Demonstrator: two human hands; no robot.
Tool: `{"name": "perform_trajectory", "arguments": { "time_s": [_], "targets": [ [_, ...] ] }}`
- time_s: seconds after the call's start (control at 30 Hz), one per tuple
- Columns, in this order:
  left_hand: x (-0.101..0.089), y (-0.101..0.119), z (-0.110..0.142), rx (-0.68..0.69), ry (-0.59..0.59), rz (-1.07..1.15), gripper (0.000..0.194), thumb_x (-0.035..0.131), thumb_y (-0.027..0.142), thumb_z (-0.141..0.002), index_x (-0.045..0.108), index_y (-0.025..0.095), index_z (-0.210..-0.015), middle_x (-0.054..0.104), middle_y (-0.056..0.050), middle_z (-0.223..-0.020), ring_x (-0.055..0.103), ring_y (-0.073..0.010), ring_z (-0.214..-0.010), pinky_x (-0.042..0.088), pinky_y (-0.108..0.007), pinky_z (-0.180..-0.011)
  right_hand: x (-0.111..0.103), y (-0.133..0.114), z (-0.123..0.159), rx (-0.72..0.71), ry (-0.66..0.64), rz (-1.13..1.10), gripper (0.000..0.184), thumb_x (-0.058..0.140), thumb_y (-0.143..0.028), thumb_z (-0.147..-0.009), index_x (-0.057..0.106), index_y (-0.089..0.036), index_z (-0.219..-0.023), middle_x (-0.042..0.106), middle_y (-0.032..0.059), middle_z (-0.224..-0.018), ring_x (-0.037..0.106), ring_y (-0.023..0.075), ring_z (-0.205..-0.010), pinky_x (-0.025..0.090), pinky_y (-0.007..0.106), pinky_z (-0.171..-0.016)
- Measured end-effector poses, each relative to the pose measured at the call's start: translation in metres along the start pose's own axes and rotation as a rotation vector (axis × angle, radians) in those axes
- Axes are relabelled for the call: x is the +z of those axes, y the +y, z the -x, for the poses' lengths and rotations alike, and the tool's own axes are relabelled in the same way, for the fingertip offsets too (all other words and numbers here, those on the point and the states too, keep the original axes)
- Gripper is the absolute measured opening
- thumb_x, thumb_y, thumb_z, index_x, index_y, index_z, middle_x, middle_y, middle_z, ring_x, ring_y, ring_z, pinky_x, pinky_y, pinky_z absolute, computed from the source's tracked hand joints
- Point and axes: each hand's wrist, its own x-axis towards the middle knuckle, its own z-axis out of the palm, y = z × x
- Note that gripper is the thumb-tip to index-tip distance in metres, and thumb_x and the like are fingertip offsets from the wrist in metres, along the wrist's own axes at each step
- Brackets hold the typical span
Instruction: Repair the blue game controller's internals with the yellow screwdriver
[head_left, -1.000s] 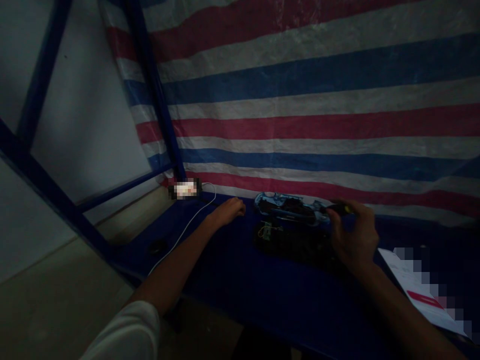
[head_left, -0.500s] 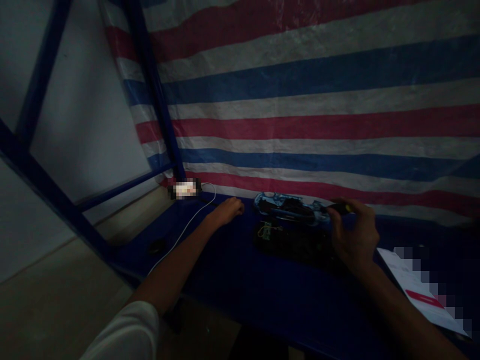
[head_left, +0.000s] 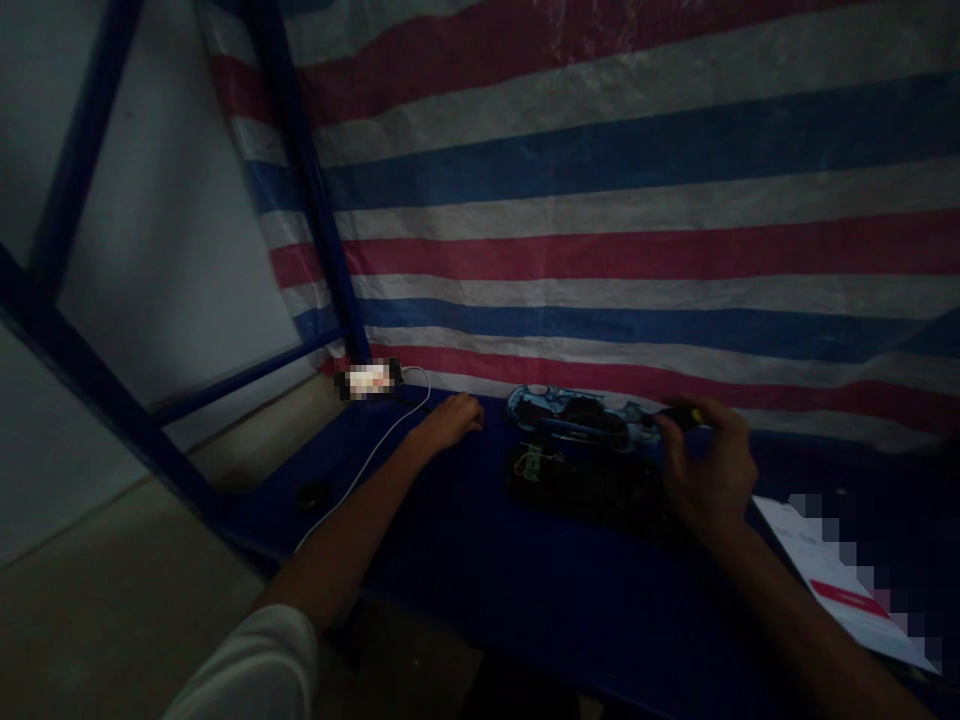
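The scene is dim. My right hand (head_left: pixel 709 465) is closed around a dark tool with a yellow band (head_left: pixel 681 416), held over the right end of a light-blue toy car shell (head_left: pixel 577 415). In front of the shell lies a dark chassis with a small green circuit board (head_left: pixel 534 463). My left hand (head_left: pixel 454 420) rests on the blue table (head_left: pixel 465 560) to the left of the shell, fingers curled down, with nothing visible in it.
A white cable (head_left: pixel 375 450) runs from a blurred device (head_left: pixel 367 380) at the back left across the table edge. A white paper with a red mark (head_left: pixel 832 580) lies at the right. A striped tarp (head_left: pixel 600 200) hangs behind; blue frame bars (head_left: pixel 300 180) stand at the left.
Almost nothing has changed. My left hand has drawn back slightly to the left; my right hand keeps the tool at the same spot.
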Motion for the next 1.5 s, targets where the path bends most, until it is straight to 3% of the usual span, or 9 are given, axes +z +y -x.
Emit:
{"name": "perform_trajectory", "arguments": {
  "time_s": [0.3, 0.5, 0.73, 0.83, 1.03, 1.1, 1.2, 1.33, 1.5],
  "targets": [
    [-0.001, -0.004, 0.0, -0.006, 0.015, -0.02, 0.01, 0.067, 0.024, -0.096, 0.074, 0.017, -0.093, 0.072, -0.009, -0.099, 0.065, -0.0233, -0.101, 0.05, -0.032, -0.09, 0.0, -0.001, 0.0, -0.018, 0.002, 0.003, 0.036, 0.062, -0.047, -0.096, 0.065, -0.017, -0.117, 0.069, 0.0124, -0.106, 0.064, 0.0289, -0.099, 0.05, 0.046, -0.089],
    [-0.008, -0.012, 0.0, -0.009, 0.15, -0.025, 0.021, 0.056, 0.028, -0.103, 0.071, 0.014, -0.107, 0.071, -0.012, -0.107, 0.064, -0.0237, -0.106, 0.049, -0.035, -0.096, -0.001, -0.002, -0.001, -0.003, 0.003, -0.015, 0.033, 0.063, -0.043, -0.096, 0.066, -0.018, -0.116, 0.069, 0.0123, -0.107, 0.063, 0.0281, -0.1, 0.05, 0.046, -0.09],
    [-0.001, -0.011, -0.002, -0.019, 0.084, -0.051, 0.017, 0.058, 0.025, -0.102, 0.071, 0.015, -0.103, 0.072, -0.011, -0.104, 0.065, -0.0242, -0.104, 0.05, -0.035, -0.093, 0.0, 0.002, 0.0, -0.027, 0.014, -0.013, 0.03, 0.064, -0.039, -0.095, 0.065, -0.019, -0.117, 0.069, 0.01, -0.107, 0.063, 0.0267, -0.099, 0.05, 0.044, -0.089],
    [-0.003, -0.005, -0.001, 0.025, 0.122, -0.055, 0.018, 0.054, 0.024, -0.104, 0.07, 0.016, -0.103, 0.072, -0.01, -0.104, 0.064, -0.0232, -0.103, 0.05, -0.034, -0.094, 0.001, 0.003, 0.0, -0.021, 0.018, -0.002, 0.029, 0.064, -0.039, -0.095, 0.065, -0.019, -0.116, 0.069, 0.0098, -0.107, 0.063, 0.0266, -0.1, 0.049, 0.044, -0.09],
    [-0.028, 0.018, 0.0, 0.074, 0.398, -0.058, 0.026, 0.043, 0.029, -0.109, 0.066, 0.018, -0.113, 0.071, -0.009, -0.112, 0.063, -0.0229, -0.107, 0.049, -0.04, -0.1, -0.001, 0.001, 0.0, -0.055, 0.033, 0.009, 0.029, 0.063, -0.039, -0.096, 0.064, -0.02, -0.117, 0.069, 0.0088, -0.104, 0.062, 0.0248, -0.093, 0.049, 0.041, -0.085],
    [-0.034, 0.033, 0.001, 0.091, 0.433, -0.036, 0.029, 0.04, 0.032, -0.11, 0.065, 0.018, -0.113, 0.07, -0.008, -0.111, 0.062, -0.0231, -0.107, 0.048, -0.041, -0.102, -0.002, 0.0, -0.001, -0.074, 0.033, 0.021, 0.029, 0.062, -0.039, -0.096, 0.063, -0.02, -0.119, 0.07, 0.0087, -0.105, 0.061, 0.0245, -0.093, 0.049, 0.041, -0.086],
    [-0.037, 0.063, 0.004, 0.194, 0.365, 0.027, 0.033, 0.043, 0.04, -0.108, 0.063, 0.017, -0.119, 0.069, -0.009, -0.116, 0.06, -0.0237, -0.11, 0.047, -0.041, -0.103, -0.003, -0.001, -0.001, -0.059, 0.017, 0.035, 0.03, 0.06, -0.04, -0.097, 0.061, -0.021, -0.12, 0.069, 0.0087, -0.104, 0.061, 0.0252, -0.095, 0.048, 0.042, -0.088],
    [-0.032, 0.099, 0.01, 0.33, 0.236, 0.11, 0.046, 0.052, 0.054, -0.103, 0.06, 0.02, -0.132, 0.065, -0.01, -0.128, 0.056, -0.0267, -0.123, 0.043, -0.043, -0.109, -0.003, 0.0, -0.001, 0.063, 0.024, -0.007, 0.034, 0.057, -0.043, -0.097, 0.059, -0.02, -0.122, 0.066, 0.0104, -0.107, 0.063, 0.0263, -0.097, 0.049, 0.042, -0.087],
    [-0.023, 0.113, 0.013, 0.365, 0.146, 0.175, 0.058, 0.059, 0.06, -0.097, 0.056, 0.02, -0.139, 0.064, -0.013, -0.133, 0.054, -0.0314, -0.128, 0.039, -0.048, -0.112, -0.002, 0.004, 0.0, 0.132, 0.041, -0.018, 0.037, 0.054, -0.043, -0.098, 0.058, -0.02, -0.126, 0.063, 0.0114, -0.111, 0.065, 0.0257, -0.094, 0.051, 0.042, -0.085]
  ]
}}
